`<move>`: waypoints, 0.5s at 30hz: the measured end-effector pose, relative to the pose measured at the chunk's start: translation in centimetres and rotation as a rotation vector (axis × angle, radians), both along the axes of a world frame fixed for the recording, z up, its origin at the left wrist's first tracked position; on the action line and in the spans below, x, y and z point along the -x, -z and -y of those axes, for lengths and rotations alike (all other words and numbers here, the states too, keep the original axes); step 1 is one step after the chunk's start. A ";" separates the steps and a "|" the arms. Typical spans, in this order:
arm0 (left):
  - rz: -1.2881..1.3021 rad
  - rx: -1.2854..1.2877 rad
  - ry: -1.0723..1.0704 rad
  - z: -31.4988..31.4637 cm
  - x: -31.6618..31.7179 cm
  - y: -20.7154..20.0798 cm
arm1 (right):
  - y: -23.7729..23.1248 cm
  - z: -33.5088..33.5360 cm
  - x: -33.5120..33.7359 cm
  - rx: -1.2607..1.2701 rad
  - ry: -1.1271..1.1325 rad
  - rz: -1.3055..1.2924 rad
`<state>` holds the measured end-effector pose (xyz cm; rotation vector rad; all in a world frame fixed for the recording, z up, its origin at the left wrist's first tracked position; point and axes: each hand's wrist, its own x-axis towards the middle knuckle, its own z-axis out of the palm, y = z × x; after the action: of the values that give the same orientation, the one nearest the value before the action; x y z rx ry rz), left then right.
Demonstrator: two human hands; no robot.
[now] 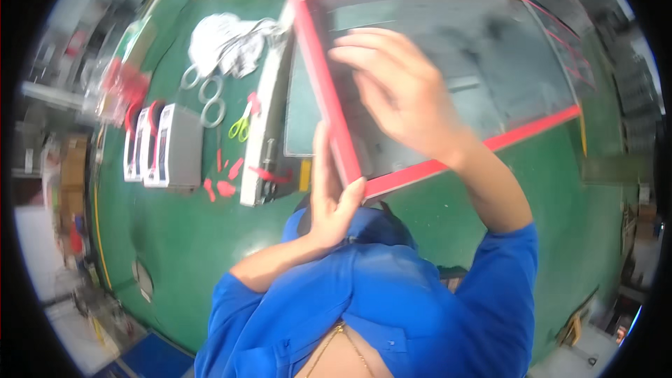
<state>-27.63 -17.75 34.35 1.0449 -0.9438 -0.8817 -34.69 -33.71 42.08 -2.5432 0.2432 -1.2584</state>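
Steadying is key: the left hand [327, 213] grips the near corner of a red-edged panel [504, 63] at 1 o'clock; the right hand [402, 94], loosely open, is over its face, contact unclear.

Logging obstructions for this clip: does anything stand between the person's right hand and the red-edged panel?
Nothing visible does; the right hand is over the red-edged panel, contact unclear. The left hand is at its near-left corner.
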 end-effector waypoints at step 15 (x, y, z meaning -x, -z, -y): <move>0.308 0.189 -0.057 -3.9 -3.1 3.5 | 4.2 -11.2 5.2 0.150 0.159 -0.360</move>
<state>-24.51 -13.89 30.84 1.0549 -1.2235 -0.5803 -39.94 -22.50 37.85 -2.9213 0.4501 -0.8876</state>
